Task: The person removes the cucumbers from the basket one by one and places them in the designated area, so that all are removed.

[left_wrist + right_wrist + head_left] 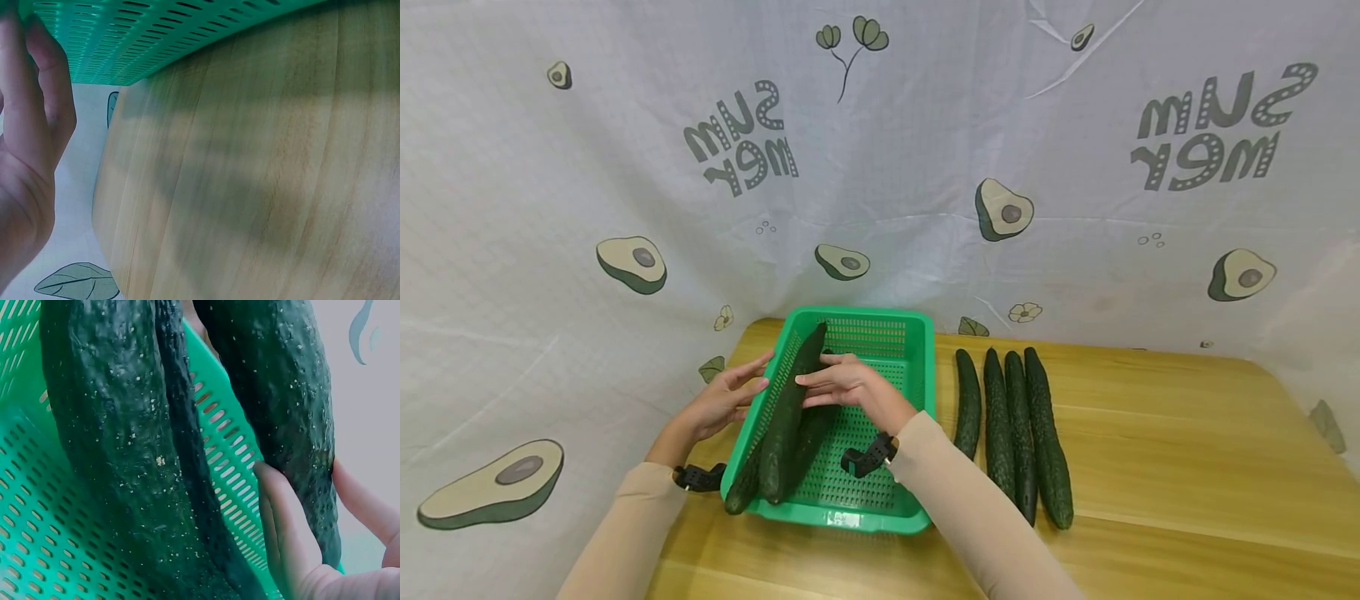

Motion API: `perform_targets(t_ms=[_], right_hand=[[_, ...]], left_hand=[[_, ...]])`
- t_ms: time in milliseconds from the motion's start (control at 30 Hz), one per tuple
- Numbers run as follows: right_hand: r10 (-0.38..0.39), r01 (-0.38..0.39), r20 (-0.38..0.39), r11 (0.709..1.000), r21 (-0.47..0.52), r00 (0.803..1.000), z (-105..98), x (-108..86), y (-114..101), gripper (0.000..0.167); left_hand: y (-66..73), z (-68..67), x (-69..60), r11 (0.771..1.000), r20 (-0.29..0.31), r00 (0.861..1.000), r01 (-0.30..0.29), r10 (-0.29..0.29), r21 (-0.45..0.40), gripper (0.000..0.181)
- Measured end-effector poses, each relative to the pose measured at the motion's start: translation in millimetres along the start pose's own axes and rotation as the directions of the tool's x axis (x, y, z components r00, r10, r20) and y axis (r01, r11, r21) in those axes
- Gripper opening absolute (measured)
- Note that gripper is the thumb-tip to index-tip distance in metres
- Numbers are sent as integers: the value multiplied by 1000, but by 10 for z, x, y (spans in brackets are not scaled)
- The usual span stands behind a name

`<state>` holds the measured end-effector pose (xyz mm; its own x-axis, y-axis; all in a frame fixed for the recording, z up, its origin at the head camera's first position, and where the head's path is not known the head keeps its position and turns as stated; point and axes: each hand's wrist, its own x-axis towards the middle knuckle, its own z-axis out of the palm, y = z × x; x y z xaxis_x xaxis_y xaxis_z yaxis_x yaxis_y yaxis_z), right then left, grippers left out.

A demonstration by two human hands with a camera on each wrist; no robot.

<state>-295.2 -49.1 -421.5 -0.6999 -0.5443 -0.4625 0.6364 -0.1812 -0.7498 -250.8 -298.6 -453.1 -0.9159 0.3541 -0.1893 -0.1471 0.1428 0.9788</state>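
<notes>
Inside the green basket (829,521), my right hand (853,385) holds a dark green cucumber (784,429) near its far end. The right wrist view shows thumb and fingers (290,528) on opposite sides of that cucumber (284,394). More cucumbers lie in the basket's left part, one (741,492) by the left wall and another (816,429) to the right. My left hand (718,404) touches the outside of the left wall, fingers slightly bent; in the left wrist view this hand (31,125) is beside the perforated wall (156,28).
Several cucumbers (998,417) lie side by side on the wooden table (1187,450), right of the basket. A white cloth (910,167) with avocado prints hangs behind the table and along its left side.
</notes>
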Motion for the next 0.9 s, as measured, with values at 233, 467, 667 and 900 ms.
perform_targets(t_ms=[233,467,667,900], right_hand=[[-28,28,11,999,-20,1000,-30,-81,-57,80],[-80,80,-3,996,45,997,-69,-199,-144,78],[-115,118,-36,985,127,993,-86,-338,-233,76],[-162,165,-33,982,97,986,-163,-554,-306,76]], left_hand=[[-8,2,-1,1000,0,1000,-5,5,-4,63],[0,9,-14,1000,-10,1000,-7,7,27,64],[-10,12,-27,999,-16,1000,-3,3,37,65],[-14,-7,-18,999,-14,1000,-10,11,35,64]])
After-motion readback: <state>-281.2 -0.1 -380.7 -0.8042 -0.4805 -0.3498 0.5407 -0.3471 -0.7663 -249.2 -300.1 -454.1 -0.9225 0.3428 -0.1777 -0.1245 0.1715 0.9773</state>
